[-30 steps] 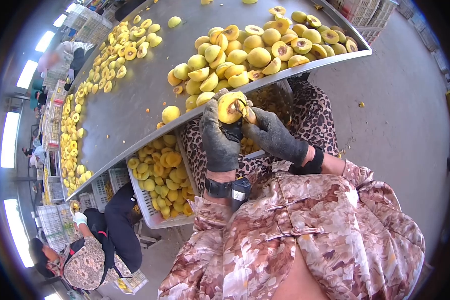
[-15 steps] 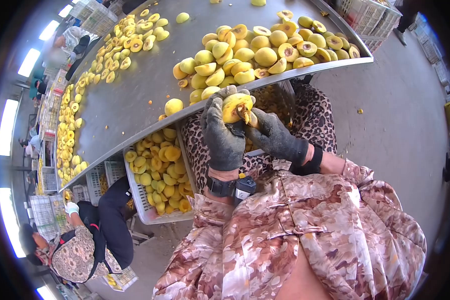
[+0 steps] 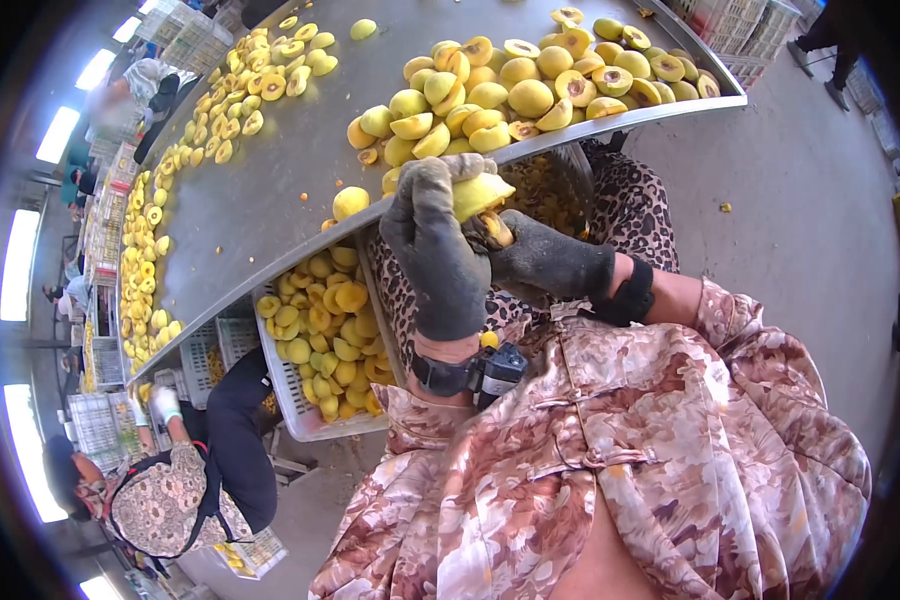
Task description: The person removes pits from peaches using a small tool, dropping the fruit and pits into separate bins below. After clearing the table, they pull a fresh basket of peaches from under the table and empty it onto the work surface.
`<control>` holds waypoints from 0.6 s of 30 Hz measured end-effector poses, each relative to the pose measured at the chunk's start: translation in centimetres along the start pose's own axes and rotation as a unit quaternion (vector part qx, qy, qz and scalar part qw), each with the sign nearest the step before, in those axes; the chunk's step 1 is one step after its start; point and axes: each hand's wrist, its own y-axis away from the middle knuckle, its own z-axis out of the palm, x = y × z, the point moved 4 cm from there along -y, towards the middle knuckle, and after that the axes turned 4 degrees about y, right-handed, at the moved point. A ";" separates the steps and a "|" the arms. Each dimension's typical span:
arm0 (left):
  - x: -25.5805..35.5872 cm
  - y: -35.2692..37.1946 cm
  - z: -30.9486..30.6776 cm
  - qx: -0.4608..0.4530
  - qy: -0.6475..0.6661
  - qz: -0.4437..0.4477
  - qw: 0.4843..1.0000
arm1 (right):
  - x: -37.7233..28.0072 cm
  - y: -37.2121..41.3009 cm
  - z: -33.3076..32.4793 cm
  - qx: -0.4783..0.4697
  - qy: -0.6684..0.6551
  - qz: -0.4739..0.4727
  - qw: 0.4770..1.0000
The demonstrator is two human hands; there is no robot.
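Note:
Gloved in dark grey, my left hand [image 3: 435, 240] grips a yellow peach half [image 3: 480, 196] above my lap, just off the table's near edge. My right hand [image 3: 552, 255], in a matching glove, is closed right beneath the fruit. From its fingers a small pitting tool [image 3: 497, 232] with a tan part reaches to the peach's underside; most of it is hidden by the gloves. Behind my hands, a pile of halved peaches [image 3: 530, 97] lies along the edge of the metal table [image 3: 270, 190].
Under the table, a white crate [image 3: 305, 425] full of peach halves stands left of my knees. A container of peach scraps [image 3: 545, 195] sits beneath the edge. More halves [image 3: 220, 120] lie along the far side. A co-worker [image 3: 175, 490] sits at lower left; stacked crates [image 3: 730, 35] stand upper right.
The peach half has turned, so its cut, torn side faces less toward me. My right hand has shifted slightly lower and left, under the fruit. The co-worker's arms have moved.

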 end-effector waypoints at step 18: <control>-0.8 0.8 0.2 -0.021 0.056 -0.139 0.988 | 2.9 -1.7 1.3 -0.019 -0.010 -0.282 0.959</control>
